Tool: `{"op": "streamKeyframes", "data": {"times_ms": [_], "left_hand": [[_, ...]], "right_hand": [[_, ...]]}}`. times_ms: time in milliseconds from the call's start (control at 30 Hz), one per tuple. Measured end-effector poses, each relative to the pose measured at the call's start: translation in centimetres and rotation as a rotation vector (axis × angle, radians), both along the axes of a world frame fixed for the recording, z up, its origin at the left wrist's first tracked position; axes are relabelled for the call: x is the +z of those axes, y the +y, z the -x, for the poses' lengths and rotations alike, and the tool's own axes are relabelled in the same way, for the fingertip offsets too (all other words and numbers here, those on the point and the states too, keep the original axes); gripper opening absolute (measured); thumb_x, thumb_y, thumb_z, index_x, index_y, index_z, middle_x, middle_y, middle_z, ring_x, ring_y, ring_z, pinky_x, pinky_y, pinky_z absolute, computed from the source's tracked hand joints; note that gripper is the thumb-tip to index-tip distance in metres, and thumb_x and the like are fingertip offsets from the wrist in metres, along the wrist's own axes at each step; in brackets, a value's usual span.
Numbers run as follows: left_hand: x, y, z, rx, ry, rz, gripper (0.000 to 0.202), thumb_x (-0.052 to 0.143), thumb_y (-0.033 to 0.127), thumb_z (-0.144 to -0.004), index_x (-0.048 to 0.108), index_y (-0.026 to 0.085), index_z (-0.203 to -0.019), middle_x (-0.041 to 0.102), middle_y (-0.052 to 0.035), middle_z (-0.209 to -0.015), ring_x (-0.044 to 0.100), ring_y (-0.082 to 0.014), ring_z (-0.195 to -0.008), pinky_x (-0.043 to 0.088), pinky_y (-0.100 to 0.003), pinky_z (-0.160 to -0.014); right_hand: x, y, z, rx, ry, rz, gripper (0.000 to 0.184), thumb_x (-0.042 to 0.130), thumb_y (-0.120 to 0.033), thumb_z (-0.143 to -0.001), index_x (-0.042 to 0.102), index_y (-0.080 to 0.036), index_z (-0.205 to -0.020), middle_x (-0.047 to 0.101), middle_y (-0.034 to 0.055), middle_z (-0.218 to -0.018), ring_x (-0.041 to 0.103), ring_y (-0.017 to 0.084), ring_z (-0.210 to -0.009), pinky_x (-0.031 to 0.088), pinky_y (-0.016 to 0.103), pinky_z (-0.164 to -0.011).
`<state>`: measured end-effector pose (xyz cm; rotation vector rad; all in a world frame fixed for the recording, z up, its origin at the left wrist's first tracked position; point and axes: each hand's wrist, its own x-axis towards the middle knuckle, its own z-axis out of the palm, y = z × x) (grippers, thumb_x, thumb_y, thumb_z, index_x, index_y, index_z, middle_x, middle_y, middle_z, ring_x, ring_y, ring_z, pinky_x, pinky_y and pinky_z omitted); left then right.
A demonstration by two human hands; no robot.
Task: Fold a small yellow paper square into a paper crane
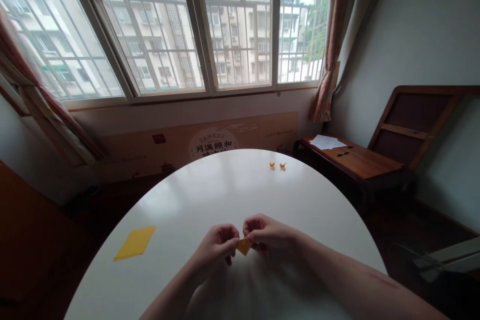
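Both hands are gripping a small folded yellow paper (244,247) over the near part of a round white worktop (187,192), midway between its left and right edges. The left hand (220,244) is pinching the paper's left corner between thumb and fingers, while the right hand (264,232) is pinching the opposite corner, its fingers curling inward. The paper is pointing one corner towards the person, and whether it is touching the surface is hard to tell. Near the worktop's left edge, a flat stack of yellow paper (135,243) is lying well apart from the hands. Close to the far edge, right of the middle, two small orange-yellow origami figures (272,165) are standing just beside each other. Beyond the right edge, white sheets (325,142) are resting on a wooden bench (365,164). Behind the far edge, a printed panel (275,135) is leaning below a wide window (240,45), and patterned curtains (325,92) are hanging gathered at both sides, with apartment buildings showing through the bars outside
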<state>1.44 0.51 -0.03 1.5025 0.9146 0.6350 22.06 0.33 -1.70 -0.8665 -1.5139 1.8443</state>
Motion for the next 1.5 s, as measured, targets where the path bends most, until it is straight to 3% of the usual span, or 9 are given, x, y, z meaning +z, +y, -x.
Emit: {"op": "streamKeyframes", "data": {"times_ms": [300, 700, 1067, 1500], "left_hand": [[-0.2, -0.1, -0.2, 0.013, -0.004, 0.014, 0.043, 0.075, 0.055, -0.071, 0.056, 0.016, -0.070, 0.055, 0.0025, -0.054, 0.048, -0.0097, -0.048, 0.042, -0.020, -0.044], [0.1, -0.2, -0.2, -0.001, -0.027, 0.039, 0.033, 0.073, 0.045, -0.072, 0.058, 0.015, -0.075, 0.058, 0.0006, -0.062, 0.051, -0.0106, -0.054, 0.042, -0.019, -0.043], [-0.1, -0.3, -0.7, 0.040, 0.017, 0.021, 0.028, 0.072, 0.040, -0.069, 0.056, 0.017, -0.070, 0.055, 0.0026, -0.056, 0.049, -0.0105, -0.048, 0.039, -0.020, -0.041], [-0.2, -0.1, -0.7, 0.043, 0.026, 0.022, 0.024, 0.067, 0.037, -0.067, 0.056, 0.016, -0.071, 0.055, 0.0028, -0.058, 0.049, -0.0101, -0.048, 0.041, -0.020, -0.039]], "right_hand": [[-0.2, 0.2, 0.3, 0.002, -0.007, -0.012, 0.010, 0.061, -0.020, -0.072, 0.055, -0.019, -0.079, 0.051, -0.0092, -0.049, 0.042, 0.006, -0.037, 0.037, 0.017, -0.039], [-0.5, 0.1, 0.4, -0.030, -0.021, -0.012, 0.011, 0.062, -0.020, -0.071, 0.056, -0.018, -0.080, 0.054, -0.0079, -0.051, 0.043, 0.007, -0.036, 0.034, 0.017, -0.038], [-0.7, 0.1, 0.6, -0.031, -0.021, -0.020, 0.010, 0.060, -0.017, -0.071, 0.056, -0.018, -0.079, 0.053, -0.0087, -0.048, 0.042, 0.007, -0.034, 0.034, 0.016, -0.035], [-1.1, -0.3, 0.3, -0.010, 0.036, -0.085, 0.028, 0.074, -0.036, -0.077, 0.059, -0.016, -0.088, 0.062, -0.0020, -0.068, 0.050, 0.007, -0.045, 0.037, 0.016, -0.037]]}}
